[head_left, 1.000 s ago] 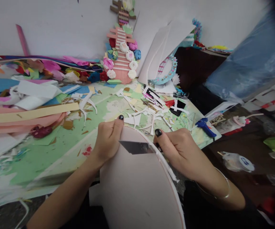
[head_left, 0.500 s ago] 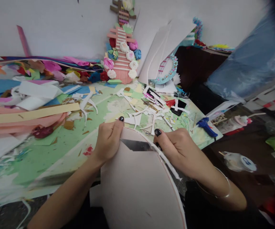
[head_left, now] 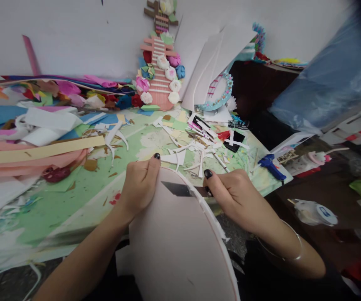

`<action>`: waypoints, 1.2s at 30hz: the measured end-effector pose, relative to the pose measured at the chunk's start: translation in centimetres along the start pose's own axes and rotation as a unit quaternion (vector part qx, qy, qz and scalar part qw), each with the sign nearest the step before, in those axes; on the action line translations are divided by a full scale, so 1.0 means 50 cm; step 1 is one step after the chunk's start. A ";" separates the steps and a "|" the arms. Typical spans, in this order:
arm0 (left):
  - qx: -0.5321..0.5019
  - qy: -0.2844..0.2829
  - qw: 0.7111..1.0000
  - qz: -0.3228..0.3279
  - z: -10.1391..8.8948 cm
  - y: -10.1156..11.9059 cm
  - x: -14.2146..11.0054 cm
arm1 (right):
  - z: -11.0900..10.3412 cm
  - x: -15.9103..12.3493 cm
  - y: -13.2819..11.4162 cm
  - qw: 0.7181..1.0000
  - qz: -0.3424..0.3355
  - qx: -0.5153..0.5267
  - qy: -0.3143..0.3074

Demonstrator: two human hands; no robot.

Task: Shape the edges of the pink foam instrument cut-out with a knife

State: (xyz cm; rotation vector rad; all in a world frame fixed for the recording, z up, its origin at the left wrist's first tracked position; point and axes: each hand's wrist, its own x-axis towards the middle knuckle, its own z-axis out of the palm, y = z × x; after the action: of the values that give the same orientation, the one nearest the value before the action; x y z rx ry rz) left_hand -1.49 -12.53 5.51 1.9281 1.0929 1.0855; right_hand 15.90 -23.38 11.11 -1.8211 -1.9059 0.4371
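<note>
- The pale board [head_left: 180,246] lies between the two forearms and mostly below the hands, its broad face turned up toward the camera and its curved rim running down on the right.
- The left hand [head_left: 139,186] is clenched on the upper left of the pale board, thumb uppermost beside the top of the curve; the fingers under the thumb are partly hidden.
- The right hand [head_left: 235,198] is just outside the curved rim, closed around the near end of a blade [head_left: 180,189]; the blade's handle, if it has one, cannot be made out.
- The blade crosses the rim, its dark, slanted tip lying over the board's face and pointing toward the left hand, a little short of it.
- Along the right rim runs a ragged white edging [head_left: 213,219], its rough end just below the right hand.
- Beyond the hands, the green worktop [head_left: 83,209] carries curved white offcuts [head_left: 176,158], a long cream strip [head_left: 42,149] and, near the right corner, a blue glue gun [head_left: 271,166].
- At the back, a pink lute-shaped piece [head_left: 159,90] with paper flowers stands against the wall [head_left: 83,37].
</note>
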 end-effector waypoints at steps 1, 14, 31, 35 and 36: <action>0.009 0.002 1.000 0.004 0.000 0.000 0.000 | 0.000 0.001 0.000 1.000 0.001 -0.002 0.000; 0.001 -0.012 1.000 0.021 0.001 0.002 0.005 | -0.012 0.009 -0.007 1.000 0.002 -0.016 -0.008; -0.011 -0.005 1.000 -0.011 0.011 0.006 0.007 | -0.007 0.008 -0.011 0.998 -0.044 0.028 0.021; -0.033 -0.009 0.999 -0.013 0.009 0.005 0.004 | -0.002 0.004 -0.001 0.999 -0.031 0.026 0.017; -0.041 -0.009 0.999 -0.014 0.008 0.005 0.003 | -0.001 0.003 0.002 0.999 -0.028 0.024 0.015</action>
State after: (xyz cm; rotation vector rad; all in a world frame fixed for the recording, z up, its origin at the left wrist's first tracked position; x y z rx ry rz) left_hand -1.03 -12.56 5.59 1.8504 1.0457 1.0789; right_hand 16.02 -23.22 11.08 -1.7302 -1.9036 0.4311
